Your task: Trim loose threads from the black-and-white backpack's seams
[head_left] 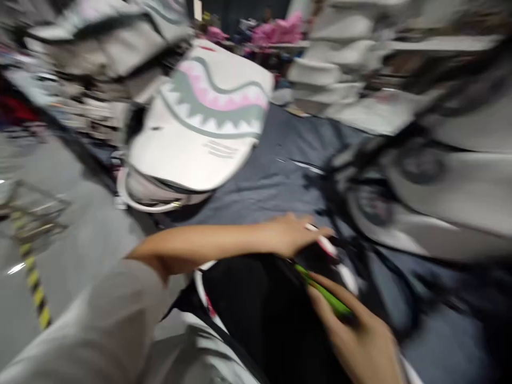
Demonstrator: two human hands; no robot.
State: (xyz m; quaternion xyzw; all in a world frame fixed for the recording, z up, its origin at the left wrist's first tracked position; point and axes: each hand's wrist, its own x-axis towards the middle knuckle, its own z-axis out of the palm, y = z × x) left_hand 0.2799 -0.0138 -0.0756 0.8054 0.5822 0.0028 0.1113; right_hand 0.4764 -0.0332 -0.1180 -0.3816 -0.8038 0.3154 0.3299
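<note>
In the head view, a black fabric piece (260, 314) with white edging lies in front of me; it looks like part of a bag, but blur hides its details. My left hand (290, 234) reaches across from the left and grips its far edge, near the white and red trim (327, 245); its thumb is hidden. My right hand (360, 330) is closed around a slim bright green tool (328, 296) with a dark tip. That tip points up and left, close to the black fabric below my left hand. Whether it touches is too blurred to tell.
A white backpack (180, 149) with a pink and grey zigzag pattern rests at the far left of the dark blue table cover (276, 154). Grey-white bags (448, 186) stand on the right, with stacked white pieces (332, 58) behind. Yellow-black tape (34, 282) marks the floor.
</note>
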